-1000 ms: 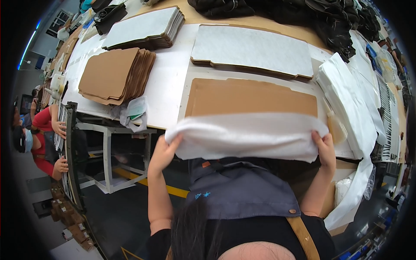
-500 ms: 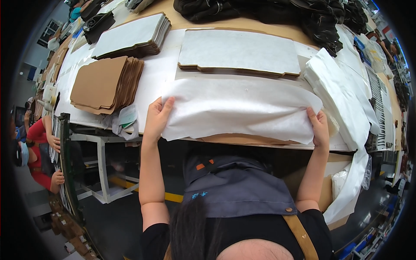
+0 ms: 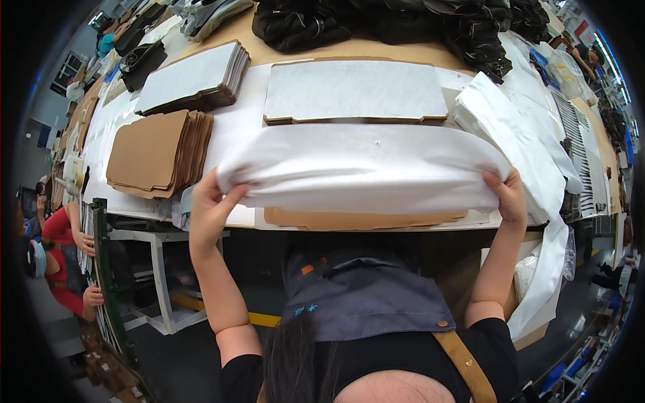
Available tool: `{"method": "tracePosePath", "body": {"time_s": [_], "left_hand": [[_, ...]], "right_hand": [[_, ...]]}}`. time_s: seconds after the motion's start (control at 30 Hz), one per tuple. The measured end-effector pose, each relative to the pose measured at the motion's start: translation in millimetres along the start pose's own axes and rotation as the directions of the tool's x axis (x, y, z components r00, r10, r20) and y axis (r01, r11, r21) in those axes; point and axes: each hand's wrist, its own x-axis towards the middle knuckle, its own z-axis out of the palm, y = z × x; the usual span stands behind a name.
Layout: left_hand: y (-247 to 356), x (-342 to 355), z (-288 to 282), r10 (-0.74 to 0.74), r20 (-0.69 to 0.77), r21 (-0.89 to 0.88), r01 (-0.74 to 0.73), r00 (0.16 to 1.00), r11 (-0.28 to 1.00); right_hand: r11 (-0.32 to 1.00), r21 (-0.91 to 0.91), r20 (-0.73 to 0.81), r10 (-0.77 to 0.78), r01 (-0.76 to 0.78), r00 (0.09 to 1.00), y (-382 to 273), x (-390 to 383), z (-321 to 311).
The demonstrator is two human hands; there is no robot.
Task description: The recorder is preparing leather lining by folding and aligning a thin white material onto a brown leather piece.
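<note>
My left hand (image 3: 216, 201) pinches the left end of a white sheet (image 3: 363, 161), and my right hand (image 3: 504, 188) grips its other end. The sheet is stretched between them over a brown card panel (image 3: 366, 218), which shows only as a strip along its near side. Just beyond lies a white-topped pile of panels (image 3: 353, 91). Near my left hand is a stack of brown card pieces (image 3: 144, 151); a folded pile of white material (image 3: 484, 107) lies beyond my right hand.
A second white-topped stack (image 3: 185, 77) sits at back left, with dark fabric heaped (image 3: 302, 20) along the back of the table (image 3: 235, 121). At left a co-worker (image 3: 57, 262) in red has both hands on a dark rack (image 3: 101, 269); white strips hang over the right edge.
Both hands have moved forward, away from my body, and farther apart. The sheet now covers most of the brown panel, which was exposed a second ago, and is stretched wider.
</note>
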Motion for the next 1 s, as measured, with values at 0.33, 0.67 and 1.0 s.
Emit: {"method": "tracePosePath", "body": {"time_s": [0.33,0.67,1.0], "left_hand": [[6,20,-10,0.274,-0.15,0.298,-0.221,0.95,0.929],[-13,38,-32,0.233,-0.107,-0.199,-0.251,0.967,0.947],[-5,54,-24,0.067,-0.131,-0.23,-0.096,0.989,0.969]], "right_hand": [[0.987,-0.004,0.005,-0.16,0.16,0.987,-15,9,-13],[0.959,-0.106,0.178,-0.242,0.263,0.954,-34,3,-20],[0.931,-0.129,0.163,-0.319,0.341,0.934,-51,0,-13]]}}
